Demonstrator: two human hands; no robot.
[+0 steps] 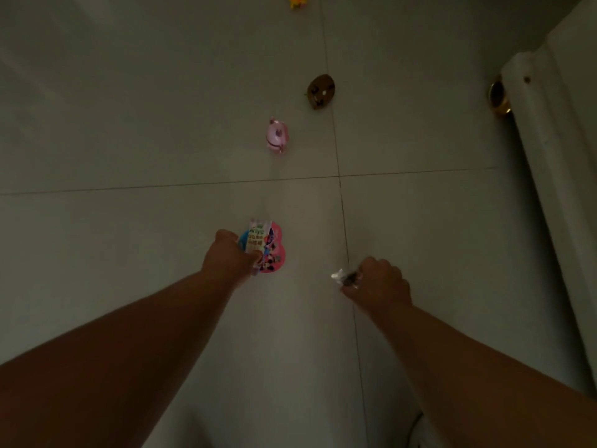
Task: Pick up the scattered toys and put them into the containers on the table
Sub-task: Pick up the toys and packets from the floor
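My left hand (227,257) grips colourful printed packets (268,245), one pink and one white with blue, held above the tiled floor. My right hand (378,281) is closed around a small item in a clear shiny wrapper (344,277) that sticks out to the left. Ahead on the floor lie a small pink toy (276,135), a brown oval toy (320,91) with a face, and an orange and yellow toy (298,0) cut off by the top edge. No container or table is in view.
Pale grey floor tiles (129,124) with dark grout lines fill the view. A white door (555,140) with a brass knob (499,95) stands along the right side. The lighting is dim.
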